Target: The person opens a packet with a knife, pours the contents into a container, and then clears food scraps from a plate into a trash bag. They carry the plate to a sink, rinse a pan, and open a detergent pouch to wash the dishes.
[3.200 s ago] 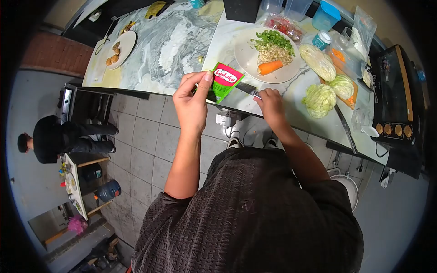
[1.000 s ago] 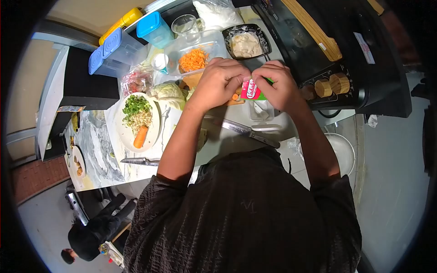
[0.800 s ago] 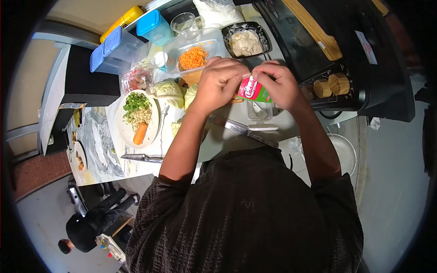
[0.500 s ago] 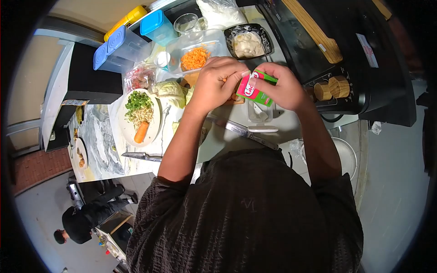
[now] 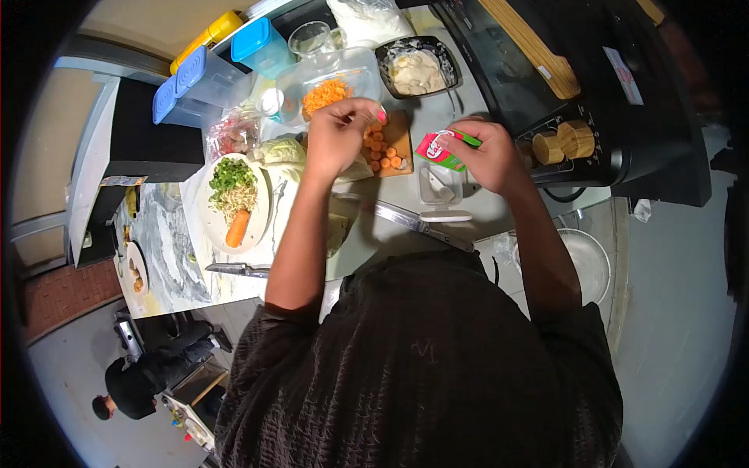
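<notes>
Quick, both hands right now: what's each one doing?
Left hand: fingers pinched shut on a small torn strip, raised above the sliced carrot.
Right hand: closed on the sachet.

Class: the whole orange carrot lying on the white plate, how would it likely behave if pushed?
The whole orange carrot looks round and tapered, so it would probably roll in a curve. It seems stiff. The round white plate rim might stop it.

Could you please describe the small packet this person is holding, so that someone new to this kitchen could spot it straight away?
Start at the black oven on the counter's right. Just left of its wooden knobs, the right hand holds a packet above a clear tub. It is the only green and red thing there, with white lettering.
</notes>
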`<state>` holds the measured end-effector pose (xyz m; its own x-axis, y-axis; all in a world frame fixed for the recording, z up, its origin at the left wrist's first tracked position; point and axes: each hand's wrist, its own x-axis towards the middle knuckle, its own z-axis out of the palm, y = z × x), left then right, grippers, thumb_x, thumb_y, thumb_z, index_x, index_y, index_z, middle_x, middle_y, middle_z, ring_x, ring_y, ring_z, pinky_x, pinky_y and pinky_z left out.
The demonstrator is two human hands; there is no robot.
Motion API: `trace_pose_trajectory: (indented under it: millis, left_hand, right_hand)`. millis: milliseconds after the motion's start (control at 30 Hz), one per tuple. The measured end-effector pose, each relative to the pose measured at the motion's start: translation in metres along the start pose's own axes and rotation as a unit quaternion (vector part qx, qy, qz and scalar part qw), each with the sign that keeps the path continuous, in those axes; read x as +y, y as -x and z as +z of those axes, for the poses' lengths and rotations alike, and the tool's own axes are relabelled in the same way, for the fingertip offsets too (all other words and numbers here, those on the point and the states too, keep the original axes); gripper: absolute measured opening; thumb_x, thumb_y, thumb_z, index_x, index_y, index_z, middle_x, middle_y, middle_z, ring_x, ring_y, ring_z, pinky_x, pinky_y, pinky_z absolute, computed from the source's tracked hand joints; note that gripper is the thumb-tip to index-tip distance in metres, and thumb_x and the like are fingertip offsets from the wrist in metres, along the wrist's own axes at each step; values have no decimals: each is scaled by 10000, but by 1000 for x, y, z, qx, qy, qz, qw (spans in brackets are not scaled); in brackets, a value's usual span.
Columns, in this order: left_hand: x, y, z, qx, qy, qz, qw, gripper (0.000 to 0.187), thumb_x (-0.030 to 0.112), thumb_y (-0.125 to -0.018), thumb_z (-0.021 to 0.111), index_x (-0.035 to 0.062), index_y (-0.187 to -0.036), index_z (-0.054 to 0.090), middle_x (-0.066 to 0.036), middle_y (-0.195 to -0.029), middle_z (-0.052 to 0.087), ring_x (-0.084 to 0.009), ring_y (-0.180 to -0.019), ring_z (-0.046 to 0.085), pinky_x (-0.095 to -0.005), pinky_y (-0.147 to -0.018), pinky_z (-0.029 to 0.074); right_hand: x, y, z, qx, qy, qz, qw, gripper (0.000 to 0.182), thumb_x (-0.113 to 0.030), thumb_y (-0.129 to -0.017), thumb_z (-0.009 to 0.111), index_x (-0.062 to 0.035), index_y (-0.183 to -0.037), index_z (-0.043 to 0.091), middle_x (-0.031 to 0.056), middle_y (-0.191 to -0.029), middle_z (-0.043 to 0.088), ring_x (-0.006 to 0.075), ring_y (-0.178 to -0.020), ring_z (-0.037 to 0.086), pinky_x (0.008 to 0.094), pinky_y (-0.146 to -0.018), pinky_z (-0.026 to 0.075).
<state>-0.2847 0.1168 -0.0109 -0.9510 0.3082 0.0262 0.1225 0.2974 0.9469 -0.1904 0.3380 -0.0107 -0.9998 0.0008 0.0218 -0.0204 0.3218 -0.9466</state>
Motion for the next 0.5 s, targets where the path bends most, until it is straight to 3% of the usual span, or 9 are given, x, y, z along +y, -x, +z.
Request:
trace_pose_trajectory:
  millis: [33, 300, 400, 467, 500]
  left_hand:
    - [-2, 1, -3, -65, -26, -10, 997, 157, 139, -870, 648, -2, -924, 690, -42, -777, 682, -65, -680, 575, -245, -641, 470]
    - [-29, 21, 14, -86, -205, 42, 974, 90, 160, -798, 671, 89, -848, 692, -90, -696, 667, -227, -593, 641, -307, -582, 500]
    - [-37, 23, 11, -94, -244, 68, 963, 120, 170, -791, 674, 90, -878, 694, -95, -765, 674, -270, -666, 646, -346, -623, 503]
    - [-36, 27, 9, -55, -319, 156, 933, 142, 172, -780, 679, 106, -904, 697, -83, -841, 666, -285, -779, 621, -376, -717, 462]
    - [-31, 29, 7, -56, -319, 156, 933, 142, 172, -780, 679, 106, -904, 697, -83, -841, 666, -285, -779, 621, -376, -717, 462]
  right_hand:
    - [1, 2, -2, 0, 1, 3, 1000, 231, -181, -850, 640, 44, -899, 656, 157, -781, 652, 193, -687, 601, 309, -654, 470]
    - [14, 16, -5, -40, 15, 47, 998, 271, -212, -881, 585, 51, -933, 620, 157, -748, 636, 169, -651, 583, 316, -620, 462]
    - [22, 18, -7, -79, -32, 110, 990, 253, -196, -872, 587, 45, -939, 626, 142, -739, 634, 162, -653, 581, 306, -614, 457]
    - [32, 20, -10, -96, 5, 88, 992, 245, -189, -868, 589, 39, -947, 629, 128, -736, 635, 147, -653, 578, 298, -610, 454]
    - [34, 20, -10, -110, 44, 65, 991, 238, -183, -864, 591, 34, -954, 633, 115, -733, 636, 132, -654, 575, 290, -607, 452]
